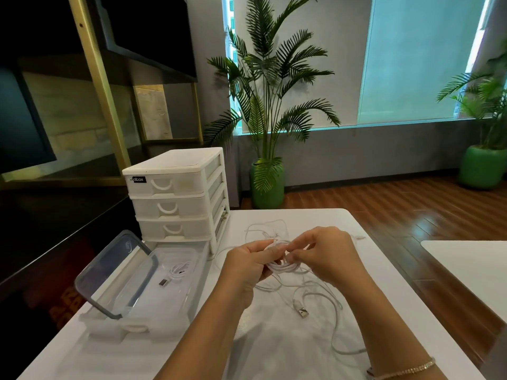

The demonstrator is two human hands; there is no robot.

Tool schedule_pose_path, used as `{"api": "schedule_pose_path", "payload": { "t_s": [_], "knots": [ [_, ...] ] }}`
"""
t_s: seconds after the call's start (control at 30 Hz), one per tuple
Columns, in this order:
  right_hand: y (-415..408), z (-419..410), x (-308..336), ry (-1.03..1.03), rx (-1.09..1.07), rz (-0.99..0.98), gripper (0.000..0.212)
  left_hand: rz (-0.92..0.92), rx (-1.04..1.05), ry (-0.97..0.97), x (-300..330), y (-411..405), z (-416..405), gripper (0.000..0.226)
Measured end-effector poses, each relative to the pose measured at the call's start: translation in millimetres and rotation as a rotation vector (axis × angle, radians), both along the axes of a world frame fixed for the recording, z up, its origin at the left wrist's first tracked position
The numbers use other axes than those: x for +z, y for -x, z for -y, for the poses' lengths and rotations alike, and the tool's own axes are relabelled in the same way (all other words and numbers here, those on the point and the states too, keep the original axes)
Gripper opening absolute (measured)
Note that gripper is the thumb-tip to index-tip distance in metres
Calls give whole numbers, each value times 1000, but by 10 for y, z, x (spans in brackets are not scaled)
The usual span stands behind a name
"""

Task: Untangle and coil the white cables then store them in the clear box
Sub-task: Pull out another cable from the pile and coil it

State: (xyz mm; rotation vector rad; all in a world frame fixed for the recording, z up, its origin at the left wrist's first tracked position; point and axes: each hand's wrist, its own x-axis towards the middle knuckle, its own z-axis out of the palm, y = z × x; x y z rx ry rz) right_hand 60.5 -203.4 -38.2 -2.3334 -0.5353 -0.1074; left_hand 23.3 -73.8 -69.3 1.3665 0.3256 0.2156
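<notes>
Frame centre: left hand fingers curl around a cable coil; right hand fingertips pinch its strand.

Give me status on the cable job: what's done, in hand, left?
Done: one coiled cable already lies in the open clear box, whose lid leans against its left side. In hand: left hand holds a partly wound coil while the right hand pinches it. Left: loose cable with a USB plug is spread on the table, uncoiled.
</notes>
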Motion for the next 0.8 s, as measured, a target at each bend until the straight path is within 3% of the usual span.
{"api": "schedule_pose_path", "payload": {
  "t_s": [0.2, 0.43, 0.6, 0.7, 0.8],
  "knots": [
    [43, -106, -19, 185, -123, 64, 28, 17, 52, 165, -46, -32, 66, 22],
    [38, -146, -82, 262, -179, 102, 36, 47, 118, 168, -67, -39, 130, 25],
    [68, -143, -81, 219, -154, 112, 32, 82, 72, 134, -67, -46, 119, 24],
    [57, -123, -70, 34, -177, 112, 30, 106, 26, 48, -35, -35, 103, 16],
    [78, -95, -32, -131, -121, -49, 29, 181, -16, -78, -14, -24, 54, 15]
  ]
}}
